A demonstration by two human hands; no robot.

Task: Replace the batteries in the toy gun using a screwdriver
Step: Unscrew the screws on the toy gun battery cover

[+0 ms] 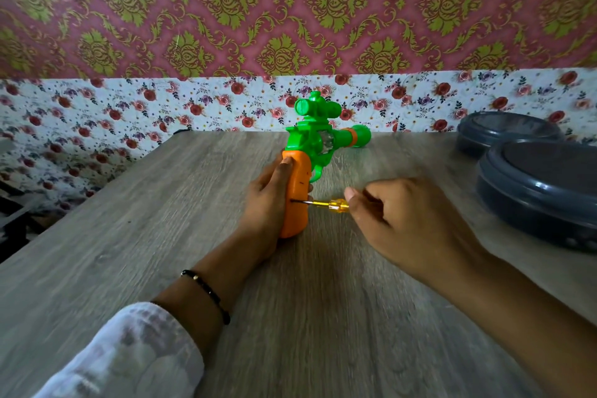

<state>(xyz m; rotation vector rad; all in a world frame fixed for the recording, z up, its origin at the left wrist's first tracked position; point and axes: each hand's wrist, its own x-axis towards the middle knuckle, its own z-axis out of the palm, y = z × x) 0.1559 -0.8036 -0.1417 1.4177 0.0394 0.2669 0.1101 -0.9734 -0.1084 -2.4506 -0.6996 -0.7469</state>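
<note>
A green toy gun (pixel 318 136) with an orange grip lies on the wooden table (pixel 161 220), its barrel pointing right and away, its scope on top. My left hand (pixel 266 203) grips the orange handle, thumb on its upper part. My right hand (pixel 400 223) holds a small screwdriver (pixel 326 203) with a clear yellow handle. The metal tip sits against the side of the orange grip at a small dark hole. The end of the screwdriver handle is hidden inside my fingers.
Two dark grey round lidded containers (pixel 542 191) stand at the table's right edge, one behind the other. A flowered wall runs along the table's far side. The table's left edge drops off to dark furniture (pixel 13 213).
</note>
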